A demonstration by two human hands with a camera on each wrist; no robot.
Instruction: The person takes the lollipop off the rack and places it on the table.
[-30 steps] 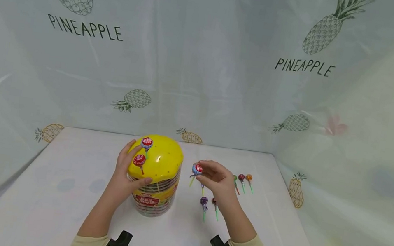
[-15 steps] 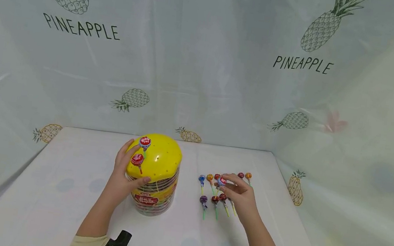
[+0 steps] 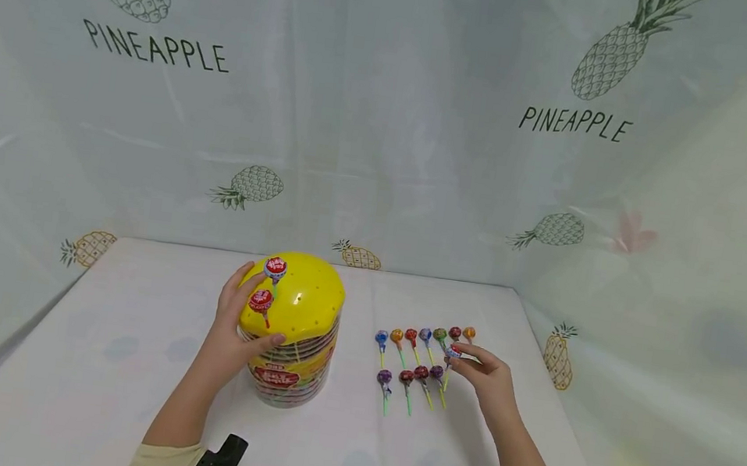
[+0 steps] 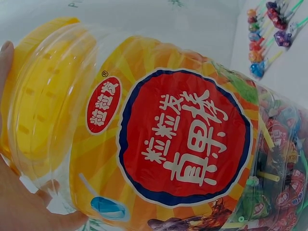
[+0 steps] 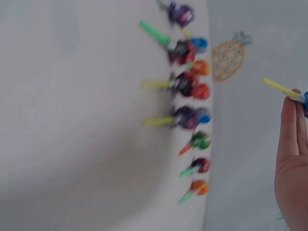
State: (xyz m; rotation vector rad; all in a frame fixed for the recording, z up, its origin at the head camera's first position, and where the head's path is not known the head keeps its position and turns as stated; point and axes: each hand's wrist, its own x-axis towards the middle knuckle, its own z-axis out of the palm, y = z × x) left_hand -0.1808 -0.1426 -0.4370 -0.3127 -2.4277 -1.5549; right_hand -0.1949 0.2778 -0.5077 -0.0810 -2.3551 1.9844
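My left hand [image 3: 237,325] holds a tall clear candy jar [image 4: 183,139] by its yellow lid [image 3: 308,299], thumb across the front and fingers along the left side. Two lollipop shapes [image 3: 261,302] with red-and-white fronts show on the lid beside those fingers. Through the plastic, many wrapped lollipops [image 4: 284,178] are visible below the orange label. My right hand [image 3: 486,370] pinches a blue-and-red wrapped lollipop [image 3: 453,351] between thumb and fingertips, over the right end of the near row. Its yellow stick [image 5: 278,87] points away from the fingers in the right wrist view.
Two rows of lollipops lie on the white table [image 3: 114,372] right of the jar: a far row [image 3: 411,336] and a shorter near row [image 3: 406,377]. Behind the table hangs a pale curtain [image 3: 390,109] printed with pineapples.
My right hand has carried its lollipop from near the jar rightward across the rows to the near row's right end, uncovering the lollipops beneath. The left hand stays on the jar.
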